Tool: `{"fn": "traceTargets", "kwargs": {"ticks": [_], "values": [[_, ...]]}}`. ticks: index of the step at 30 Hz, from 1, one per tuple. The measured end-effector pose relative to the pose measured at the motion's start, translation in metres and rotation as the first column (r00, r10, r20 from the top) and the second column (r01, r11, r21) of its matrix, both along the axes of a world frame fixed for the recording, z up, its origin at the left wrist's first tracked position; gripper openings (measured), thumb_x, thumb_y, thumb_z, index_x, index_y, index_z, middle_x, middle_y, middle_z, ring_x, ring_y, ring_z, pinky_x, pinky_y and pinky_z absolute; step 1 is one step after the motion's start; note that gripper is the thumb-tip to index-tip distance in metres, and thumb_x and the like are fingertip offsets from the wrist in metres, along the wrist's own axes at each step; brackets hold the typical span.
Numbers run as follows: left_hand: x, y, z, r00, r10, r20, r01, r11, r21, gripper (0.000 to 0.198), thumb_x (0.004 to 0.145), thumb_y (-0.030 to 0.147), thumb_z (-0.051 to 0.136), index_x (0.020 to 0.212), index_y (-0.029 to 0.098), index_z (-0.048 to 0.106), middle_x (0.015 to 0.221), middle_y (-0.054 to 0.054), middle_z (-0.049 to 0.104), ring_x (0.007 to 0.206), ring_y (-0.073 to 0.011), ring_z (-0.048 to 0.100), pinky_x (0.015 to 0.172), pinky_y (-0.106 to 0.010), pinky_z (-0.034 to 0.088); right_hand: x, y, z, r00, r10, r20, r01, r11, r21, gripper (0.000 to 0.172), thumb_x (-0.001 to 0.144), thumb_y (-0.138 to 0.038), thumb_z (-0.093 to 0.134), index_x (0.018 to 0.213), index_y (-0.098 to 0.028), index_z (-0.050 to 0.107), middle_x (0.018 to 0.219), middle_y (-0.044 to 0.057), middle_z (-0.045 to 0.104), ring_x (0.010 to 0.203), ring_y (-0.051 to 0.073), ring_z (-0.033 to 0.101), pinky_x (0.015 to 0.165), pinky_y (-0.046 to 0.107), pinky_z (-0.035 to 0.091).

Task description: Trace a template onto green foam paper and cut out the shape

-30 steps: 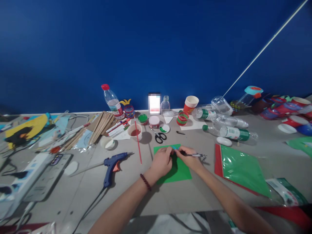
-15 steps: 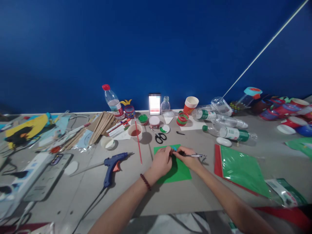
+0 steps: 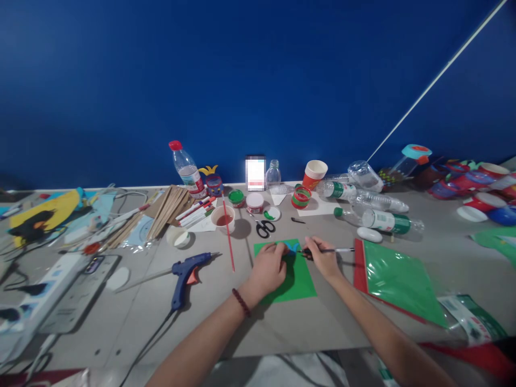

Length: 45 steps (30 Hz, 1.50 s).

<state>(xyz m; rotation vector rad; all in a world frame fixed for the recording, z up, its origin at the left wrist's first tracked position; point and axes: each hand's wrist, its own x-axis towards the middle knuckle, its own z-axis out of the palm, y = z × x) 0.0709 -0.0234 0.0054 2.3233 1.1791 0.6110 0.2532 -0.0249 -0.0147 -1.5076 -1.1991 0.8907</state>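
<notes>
A green sheet of craft paper [image 3: 299, 283] lies flat on the table in front of me. My left hand [image 3: 269, 269] rests on it, fingers bent and closed on a small blue cut-out [image 3: 293, 248] that is held against the sheet. Part of the cut-out is hidden under those fingers. At the sheet's right edge, my right hand [image 3: 323, 258] grips a pen [image 3: 339, 250]. The pen lies nearly level, its tip side toward the blue piece. Whether the tip touches the paper I cannot tell.
Left of the sheet are a glue gun [image 3: 185, 277] with its cord and a brush [image 3: 229, 242] leaning on a paper cup [image 3: 223, 220]. Scissors [image 3: 265, 228] lie beyond. To the right are packed felt-like sheets [image 3: 399, 277] and several plastic bottles [image 3: 387, 220].
My right hand has moved a little to the right with the pen, away from my left fingers. More of the blue cut-out now shows. My left hand has stayed nearly in place.
</notes>
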Motion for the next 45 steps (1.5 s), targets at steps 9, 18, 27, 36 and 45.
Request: {"fn": "traceTargets", "kwargs": {"ticks": [9, 18, 27, 36, 45], "values": [[0.012, -0.018, -0.009, 0.932, -0.122, -0.341, 0.221, 0.938, 0.268, 0.044, 0.078, 0.017, 0.049, 0.121, 0.007, 0.049, 0.117, -0.018, 0.063, 0.113, -0.0285, 0.054, 0.11, -0.045, 0.031, 0.0, 0.003, 0.017, 0.989, -0.034, -0.143, 0.03, 0.999, -0.032, 0.051, 0.068, -0.07, 0.063, 0.054, -0.022, 0.056, 0.052, 0.001, 0.057, 0.048, 0.019, 0.057, 0.047, 0.03, 0.047], [0.021, -0.037, -0.015, 0.872, -0.075, -0.483, 0.268, 0.9, 0.344, 0.056, 0.085, 0.035, 0.048, 0.129, 0.001, 0.041, 0.134, -0.032, 0.047, 0.122, -0.0396, 0.047, 0.102, -0.05, 0.03, -0.004, 0.017, 0.023, 0.977, 0.16, -0.144, -0.166, 0.986, -0.03, 0.042, 0.074, -0.059, 0.067, 0.066, -0.02, 0.054, 0.055, -0.003, 0.053, 0.05, 0.013, 0.051, 0.046, 0.023, 0.041], [0.02, -0.036, -0.004, 0.871, -0.123, -0.476, 0.253, 0.942, 0.22, 0.058, 0.083, 0.035, 0.048, 0.132, 0.007, 0.039, 0.137, -0.026, 0.045, 0.118, -0.0384, 0.047, 0.094, -0.048, 0.037, -0.011, 0.048, 0.006, 0.967, 0.234, 0.1, -0.236, 0.972, 0.008, 0.04, 0.078, -0.056, 0.059, 0.059, -0.021, 0.05, 0.052, -0.002, 0.054, 0.051, 0.015, 0.052, 0.05, 0.026, 0.042], [0.023, -0.035, -0.004, 0.872, -0.119, -0.474, 0.251, 0.941, 0.226, 0.056, 0.082, 0.033, 0.047, 0.128, 0.001, 0.044, 0.132, -0.028, 0.049, 0.116, -0.0398, 0.048, 0.094, -0.048, 0.037, -0.015, 0.042, 0.007, 0.948, 0.181, 0.26, -0.202, 0.978, 0.056, 0.036, 0.078, -0.046, 0.055, 0.053, -0.022, 0.048, 0.05, -0.002, 0.053, 0.052, 0.016, 0.048, 0.054, 0.028, 0.04], [0.022, -0.032, -0.002, 0.899, -0.12, -0.422, 0.216, 0.958, 0.187, 0.052, 0.079, 0.034, 0.05, 0.12, 0.003, 0.051, 0.126, -0.026, 0.054, 0.111, -0.0375, 0.051, 0.092, -0.048, 0.039, -0.019, 0.038, 0.008, 0.921, 0.157, 0.357, -0.204, 0.974, 0.097, 0.034, 0.079, -0.043, 0.051, 0.053, -0.022, 0.046, 0.051, -0.002, 0.051, 0.053, 0.016, 0.047, 0.057, 0.028, 0.04]]}}
